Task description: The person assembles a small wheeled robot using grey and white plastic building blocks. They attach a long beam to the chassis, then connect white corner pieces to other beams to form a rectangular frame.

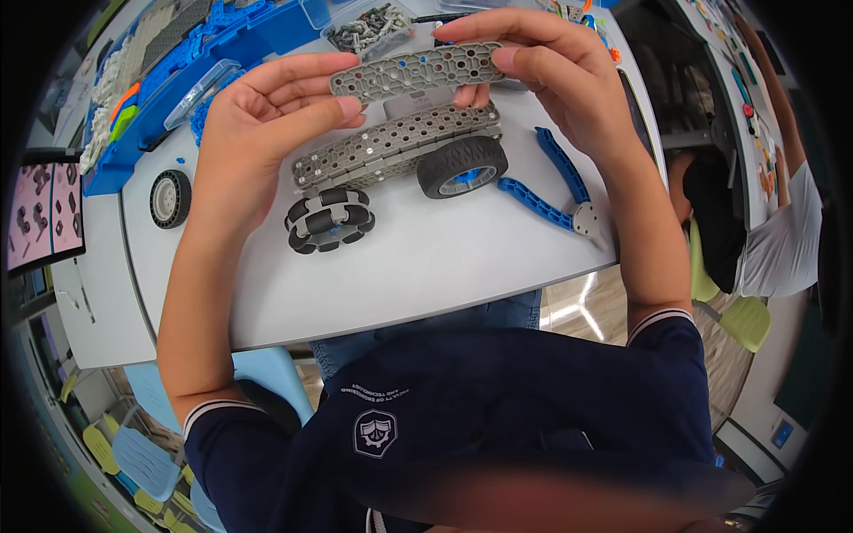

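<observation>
Two bare hands grip one grey strip full of holes (416, 73): my left hand (267, 120) pinches its nine o'clock end between thumb and fingers, and my right hand (564, 80) grasps its three o'clock end, thumb on the near face. Clock directions are taken from the grey frame (391, 140) above the white table (409, 284), twelve pointing away from me. The strip is held at twelve, with a gap showing between it and the frame. The frame carries a black-tyred wheel (460, 171) near four and a roller wheel (329, 220) between seven and eight. Blue-handled pliers (563, 167), handles spread, rest between three and four. A loose wheel (169, 199) sits between eight and nine; a heap of small parts (366, 28) lies near twelve, beyond the strip.
</observation>
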`<move>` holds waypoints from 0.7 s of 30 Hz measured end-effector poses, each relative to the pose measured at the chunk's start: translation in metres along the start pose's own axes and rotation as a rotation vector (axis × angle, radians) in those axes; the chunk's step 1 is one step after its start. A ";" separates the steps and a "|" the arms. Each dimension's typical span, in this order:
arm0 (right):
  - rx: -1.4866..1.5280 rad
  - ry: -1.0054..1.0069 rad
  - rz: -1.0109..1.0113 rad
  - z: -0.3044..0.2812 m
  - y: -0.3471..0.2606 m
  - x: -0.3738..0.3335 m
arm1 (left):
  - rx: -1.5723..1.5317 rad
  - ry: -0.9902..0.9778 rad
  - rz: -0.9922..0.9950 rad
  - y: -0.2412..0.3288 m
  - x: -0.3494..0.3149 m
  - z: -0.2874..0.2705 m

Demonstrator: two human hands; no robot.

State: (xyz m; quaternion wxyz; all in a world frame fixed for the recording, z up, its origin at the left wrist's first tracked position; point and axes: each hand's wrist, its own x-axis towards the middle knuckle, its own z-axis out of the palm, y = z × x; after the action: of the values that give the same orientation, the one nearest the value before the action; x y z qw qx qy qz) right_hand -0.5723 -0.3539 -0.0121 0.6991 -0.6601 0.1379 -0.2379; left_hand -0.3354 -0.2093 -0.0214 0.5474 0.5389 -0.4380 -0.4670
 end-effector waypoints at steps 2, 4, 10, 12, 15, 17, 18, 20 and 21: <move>-0.033 0.047 0.067 0.000 -0.003 -0.003 | -0.019 0.002 0.001 -0.002 0.001 0.000; -0.048 0.049 0.069 0.001 -0.001 -0.002 | -0.003 0.000 0.004 -0.002 0.000 -0.001; -0.098 0.056 0.071 0.001 0.003 0.000 | 0.048 0.022 0.014 0.000 -0.003 0.003; -0.103 0.054 0.087 0.002 0.002 0.000 | 0.061 0.023 0.026 0.001 -0.004 0.004; -0.127 0.147 0.155 0.005 -0.002 -0.005 | 0.081 0.017 0.039 0.003 -0.005 0.005; -0.127 0.115 0.121 0.005 -0.001 -0.003 | 0.093 0.015 0.042 0.004 -0.006 0.006; -0.128 0.098 0.105 0.006 0.000 -0.002 | 0.086 0.014 0.046 0.004 -0.007 0.006; -0.108 0.081 0.095 0.006 0.002 -0.001 | 0.074 0.011 0.051 0.005 -0.007 0.008; -0.098 0.074 0.091 0.006 0.004 -0.001 | 0.069 0.010 0.054 0.005 -0.008 0.009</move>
State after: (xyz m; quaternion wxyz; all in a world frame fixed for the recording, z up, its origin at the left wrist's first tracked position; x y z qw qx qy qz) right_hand -0.5700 -0.3482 -0.0154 0.6706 -0.6772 0.2050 -0.2230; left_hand -0.3450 -0.2031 -0.0158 0.5432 0.5479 -0.4654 -0.4337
